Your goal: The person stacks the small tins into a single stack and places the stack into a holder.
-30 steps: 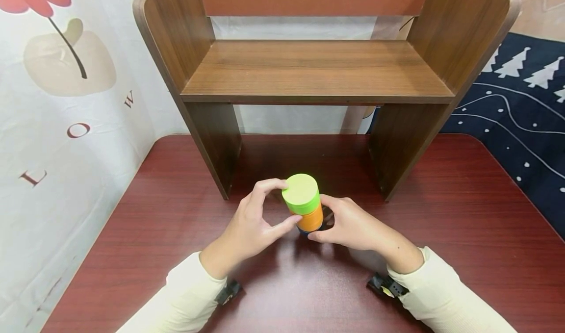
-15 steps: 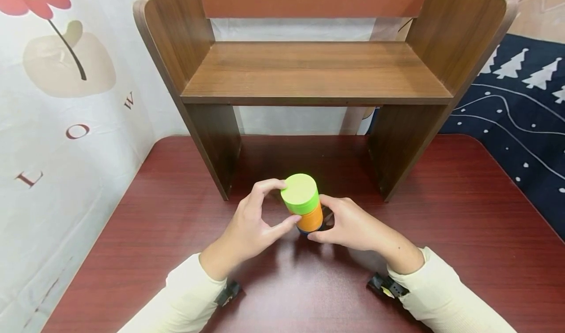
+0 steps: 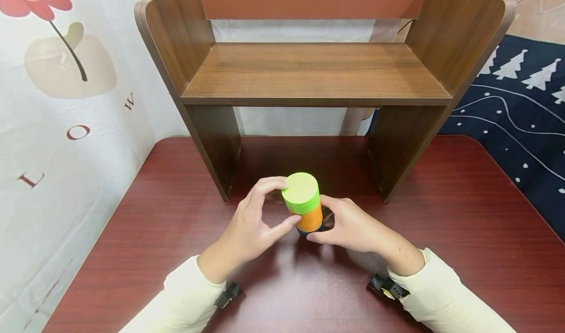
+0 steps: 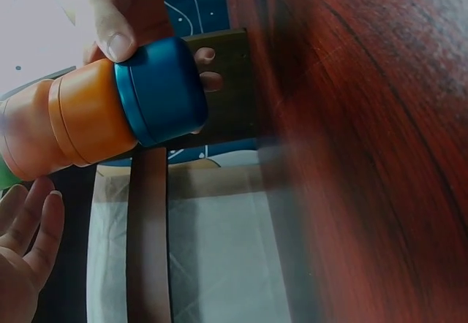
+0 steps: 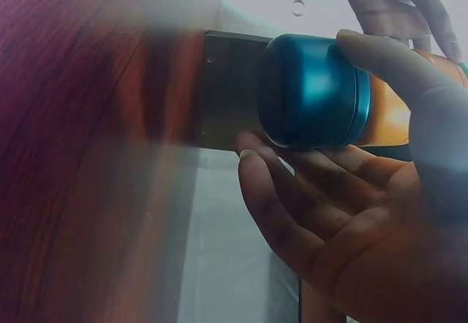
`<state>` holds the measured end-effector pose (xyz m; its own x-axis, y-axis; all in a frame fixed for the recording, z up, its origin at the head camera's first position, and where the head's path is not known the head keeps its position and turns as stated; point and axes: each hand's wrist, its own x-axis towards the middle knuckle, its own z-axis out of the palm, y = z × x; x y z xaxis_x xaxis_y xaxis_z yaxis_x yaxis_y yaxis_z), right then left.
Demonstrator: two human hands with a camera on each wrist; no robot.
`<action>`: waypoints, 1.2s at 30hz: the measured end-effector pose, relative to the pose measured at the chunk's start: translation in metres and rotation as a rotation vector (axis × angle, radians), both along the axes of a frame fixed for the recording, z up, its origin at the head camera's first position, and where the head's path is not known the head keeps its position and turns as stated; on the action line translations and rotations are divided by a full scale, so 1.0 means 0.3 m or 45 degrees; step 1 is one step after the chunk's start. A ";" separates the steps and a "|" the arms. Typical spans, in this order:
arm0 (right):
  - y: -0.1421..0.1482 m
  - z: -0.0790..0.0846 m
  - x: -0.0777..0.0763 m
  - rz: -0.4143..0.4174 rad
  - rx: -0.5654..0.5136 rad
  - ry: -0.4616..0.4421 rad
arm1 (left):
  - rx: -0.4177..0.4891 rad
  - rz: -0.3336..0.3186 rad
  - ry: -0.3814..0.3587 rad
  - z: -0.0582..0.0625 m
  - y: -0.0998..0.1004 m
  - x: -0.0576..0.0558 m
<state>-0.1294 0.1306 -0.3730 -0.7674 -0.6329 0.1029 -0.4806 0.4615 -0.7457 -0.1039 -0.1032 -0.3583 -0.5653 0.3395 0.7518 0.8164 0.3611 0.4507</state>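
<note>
A cylindrical container (image 3: pixel 310 219) in coloured sections, with a light green top (image 3: pixel 301 188), is held upright, slightly tilted, between both hands. Its blue base (image 4: pixel 162 89) shows in the left wrist view, a little above the tabletop, with orange sections (image 4: pixel 91 112) beyond it. My left hand (image 3: pixel 250 227) pinches the upper part, fingertips at the green top and thumb against the orange. Around the lower part, my right hand (image 3: pixel 353 225) grips with its thumb on the blue base and fingers behind. The container's far side is hidden in the head view.
A brown wooden shelf unit (image 3: pixel 315 70) stands on the dark red table (image 3: pixel 145 215) just behind the container. Printed cloth hangs at the left (image 3: pixel 79 176) and a dark blue one (image 3: pixel 507 102) at the right. Both forearms carry black wrist straps.
Almost nothing moves. Both hands keep their hold on the container at the same spot, and the head view shifts very slightly.
</note>
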 end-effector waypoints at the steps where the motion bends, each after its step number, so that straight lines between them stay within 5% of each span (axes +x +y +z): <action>1: 0.000 0.001 0.001 0.001 -0.002 0.002 | -0.001 0.000 0.002 0.002 0.000 0.001; 36: -0.004 0.037 0.027 -0.019 -0.024 0.072 | 0.017 0.017 0.081 0.029 -0.001 0.020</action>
